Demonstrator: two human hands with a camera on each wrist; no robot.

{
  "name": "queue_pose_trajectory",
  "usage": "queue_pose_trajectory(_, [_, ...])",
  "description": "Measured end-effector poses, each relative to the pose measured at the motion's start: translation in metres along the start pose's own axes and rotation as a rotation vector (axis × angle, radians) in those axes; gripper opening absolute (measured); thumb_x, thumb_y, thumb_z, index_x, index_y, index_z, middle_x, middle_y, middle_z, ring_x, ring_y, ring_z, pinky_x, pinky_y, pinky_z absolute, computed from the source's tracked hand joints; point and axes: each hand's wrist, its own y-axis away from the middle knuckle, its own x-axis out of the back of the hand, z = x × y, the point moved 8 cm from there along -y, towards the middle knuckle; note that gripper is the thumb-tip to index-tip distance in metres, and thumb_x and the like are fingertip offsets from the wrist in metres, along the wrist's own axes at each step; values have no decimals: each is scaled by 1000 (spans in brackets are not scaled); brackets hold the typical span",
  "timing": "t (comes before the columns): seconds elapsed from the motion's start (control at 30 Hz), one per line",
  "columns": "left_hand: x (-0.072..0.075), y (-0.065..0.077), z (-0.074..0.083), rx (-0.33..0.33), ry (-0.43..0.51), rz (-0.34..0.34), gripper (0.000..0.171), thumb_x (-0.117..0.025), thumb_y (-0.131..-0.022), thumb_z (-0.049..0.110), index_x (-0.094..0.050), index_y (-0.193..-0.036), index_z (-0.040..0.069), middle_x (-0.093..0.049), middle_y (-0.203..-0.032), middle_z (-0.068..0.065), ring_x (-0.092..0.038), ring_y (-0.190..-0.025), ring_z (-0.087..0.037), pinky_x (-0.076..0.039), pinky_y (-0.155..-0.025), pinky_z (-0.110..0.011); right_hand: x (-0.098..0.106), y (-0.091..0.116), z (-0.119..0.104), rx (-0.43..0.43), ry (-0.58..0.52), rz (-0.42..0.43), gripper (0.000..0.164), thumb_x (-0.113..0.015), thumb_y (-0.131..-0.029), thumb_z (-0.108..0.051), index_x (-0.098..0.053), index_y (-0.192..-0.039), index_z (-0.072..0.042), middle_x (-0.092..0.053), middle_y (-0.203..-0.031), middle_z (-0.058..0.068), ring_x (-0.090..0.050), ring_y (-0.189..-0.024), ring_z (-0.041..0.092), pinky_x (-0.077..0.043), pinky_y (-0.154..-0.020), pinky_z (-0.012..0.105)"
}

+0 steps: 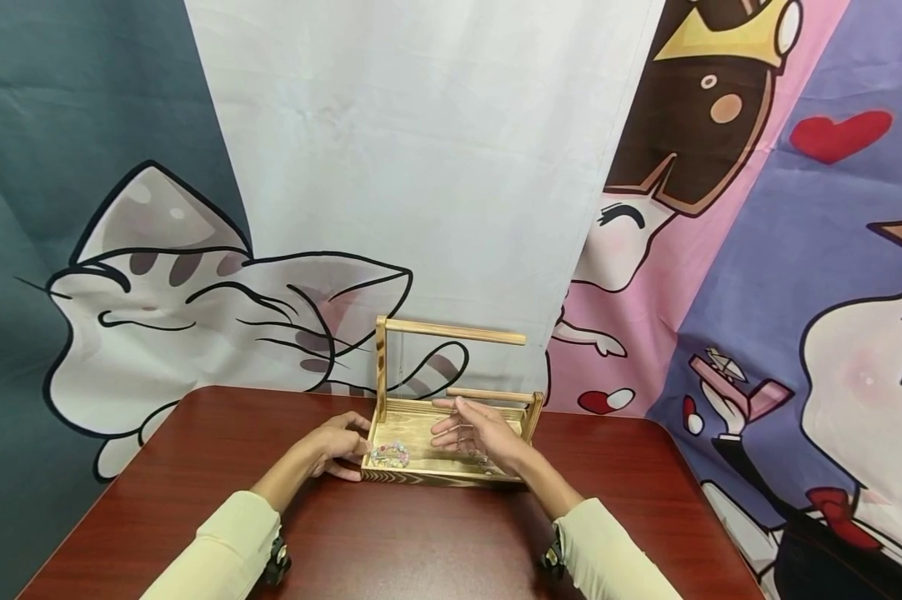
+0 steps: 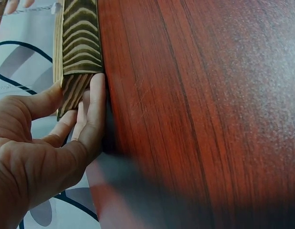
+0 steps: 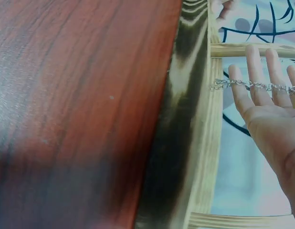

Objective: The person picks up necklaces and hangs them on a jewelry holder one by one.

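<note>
Behind, printed backdrop (image 1: pixel 436 167), left hand (image 1: pixel 337 447) gripping wooden tray (image 1: pixel 423 432), beaded bracelet (image 1: pixel 401 452) inside, right hand (image 1: pixel 483 434) spread, chain (image 3: pixel 261 86) across fingers (image 3: pixel 255 69)

Cartoon-printed cloth (image 1: pixel 421 183) behind reddish-brown table (image 1: pixel 406 542)

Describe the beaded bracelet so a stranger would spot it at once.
Toward the far side of the reddish table sits a wooden tray. Look in its near left corner for the bracelet. It is multicolored and beaded, whereas the chain is bare silver links.
</note>
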Motion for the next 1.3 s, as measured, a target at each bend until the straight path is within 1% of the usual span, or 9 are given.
queue_pose_trajectory(0.2, [0, 1, 1, -1, -5, -8, 49, -66, -101, -3, -50, -147, -3, -73, -114, -23, -74, -97, -30, -74, -74, -44, -2, 4, -21, 44, 4, -15, 61, -30, -125, -42, -36, -176, -9, -67, -147, 37, -82, -115, 24, -58, -116, 72])
queue_pose_trajectory(0.37, [0, 1, 1, -3, -5, -9, 48, -66, -100, -3, -50, -146, -3, -73, -115, -24, -75, -97, -30, -74, -73, -43, -1, 9, -34, 66, 20, -30, 64, -29, -125, -45, -29, -178, -10, -62, -152, 38, -82, -118, 29, -61, -113, 69])
queue_pose_trajectory(0.47, [1, 0, 0, -4, -3, -7, 48, -65, -100, -4, -50, -146, -3, -73, -115, -23, -74, -97, -30, -73, -73, -43, -1, 11, -41, 70, 30, -32, 64, -29, -125, -46, -29, -179, -12, -67, -150, 30, -82, -119, 32, -62, -112, 68])
queue_pose_trajectory(0.63, [0, -1, -1, -3, 3, -5, 48, -66, -99, -3, -50, -145, -2, -73, -113, -23, -74, -97, -30, -73, -73, -43, 2, 14, -50, 76, 16, -32, 64, -27, -125, -46, -28, -179, -12, -72, -144, 18, -83, -115, 27, -59, -112, 74])
queue_pose_trajectory(0.73, [0, -1, -1, -2, 7, -6, 49, -66, -99, -3, -50, -145, -2, -73, -112, -23, -74, -97, -30, -73, -74, -43, 3, 15, -55, 84, 23, -37, 65, -26, -125, -46, -25, -180, -10, -69, -145, 22, -82, -118, 31, -60, -111, 74])
queue_pose_trajectory(0.93, [1, 0, -2, -2, 1, -2, 49, -65, -100, -4, -50, -146, -3, -72, -112, -23, -74, -97, -29, -73, -73, -43, 3, 18, -68, 91, 43, -43, 66, -25, -125, -47, -22, -181, -11, -61, -158, 32, -70, -133, 56, -61, -109, 73])
queue_pose_trajectory(1.07, [2, 0, -2, -1, 0, 0, 49, -66, -101, -3, -49, -147, -3, -73, -113, -23, -74, -97, -29, -73, -74, -43, 5, 20, -79, 92, 59, -26, 66, -26, -125, -47, -22, -181, -13, -57, -160, 37, -67, -136, 60, -63, -108, 70])
queue_pose_trajectory(1.2, [1, -2, -2, -1, -6, 0, 50, -66, -100, -3, -50, -147, -2, -73, -112, -22, -73, -97, -29, -74, -74, -44, 9, 21, -86, 93, 60, -7, 64, -27, -124, -48, -25, -181, -18, -70, -151, 23, -67, -136, 60, -61, -109, 72])
queue_pose_trajectory(1.3, [1, -2, -2, -1, -9, 2, 50, -66, -99, -3, -50, -147, -2, -73, -111, -22, -74, -97, -28, -74, -74, -44, 10, 23, -93, 96, 67, 1, 64, -27, -124, -49, -25, -181, -20, -73, -147, 16, -71, -134, 54, -61, -110, 72])
